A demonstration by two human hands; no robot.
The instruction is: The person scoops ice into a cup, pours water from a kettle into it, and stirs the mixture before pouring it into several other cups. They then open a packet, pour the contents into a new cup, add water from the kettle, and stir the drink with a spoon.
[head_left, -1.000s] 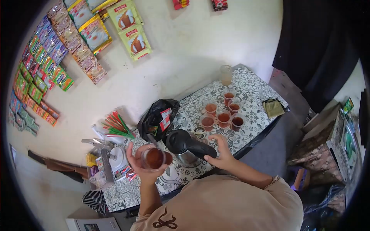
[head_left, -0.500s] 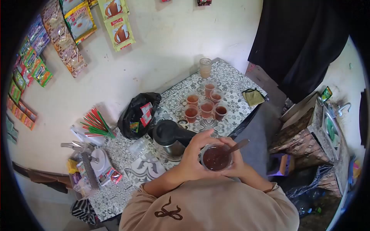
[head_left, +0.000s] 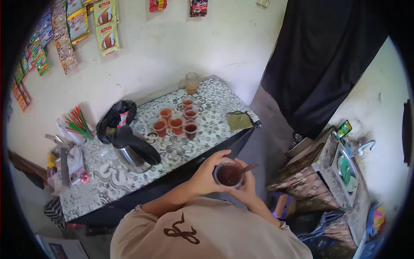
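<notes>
Between my two hands is a clear cup (head_left: 224, 176) of dark reddish-brown drink. A spoon (head_left: 252, 166) leans out of it to the right. My left hand (head_left: 206, 176) wraps the cup's left side, and my right hand (head_left: 246, 190) closes round the right side. Both are in front of the table's edge, above the floor. On the patterned table (head_left: 172, 149) stand several small plastic cups (head_left: 176, 125) of red-brown drink. A glass mug (head_left: 192, 85) with a tan drink is behind them. The steel-and-black kettle (head_left: 131, 151) stands at the left.
An olive cloth (head_left: 239, 121) lies at the table's right corner. Straws (head_left: 77, 123) and a black plastic bag (head_left: 113, 118) are at the left. To the right is a sink (head_left: 346, 172) with a tap (head_left: 366, 146). A black curtain (head_left: 319, 56) hangs behind; sachets (head_left: 106, 36) line the wall.
My view has turned right and moved back from the table. The cup, still in both hands, has gone from over the table's edge to in front of it, away from the kettle.
</notes>
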